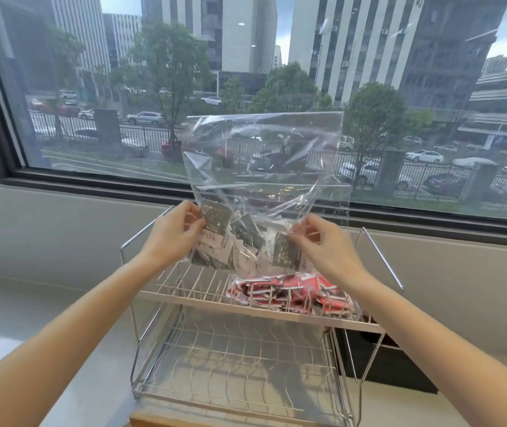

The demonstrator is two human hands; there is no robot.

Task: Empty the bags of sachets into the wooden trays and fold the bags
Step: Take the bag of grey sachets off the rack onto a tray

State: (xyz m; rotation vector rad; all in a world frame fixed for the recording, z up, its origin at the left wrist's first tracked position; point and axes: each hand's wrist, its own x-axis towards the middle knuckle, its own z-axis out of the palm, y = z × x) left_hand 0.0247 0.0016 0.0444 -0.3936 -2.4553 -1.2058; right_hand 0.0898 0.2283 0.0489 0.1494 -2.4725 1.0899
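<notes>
Below the fingers, a two-tier metal wire rack (pixel 246 349) standing on a pale countertop (pixel 30 318). Beyond the fingertips, a dark-framed window (pixel 400 87) showing tall buildings, trees, a fence and parked cars. Lower right of the fingers, something dark behind the rack, unclear.

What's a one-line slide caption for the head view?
Both hands, left and right, hold a clear bag of sachets over a wire rack.

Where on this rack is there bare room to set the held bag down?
The upper shelf is bare on its left half, between the rack's left rail and the bag of red sachets, which crowds the right half. The lower shelf looks bare all across. Both hands, left hand and right hand, hold the clear bag above the upper shelf.
</notes>
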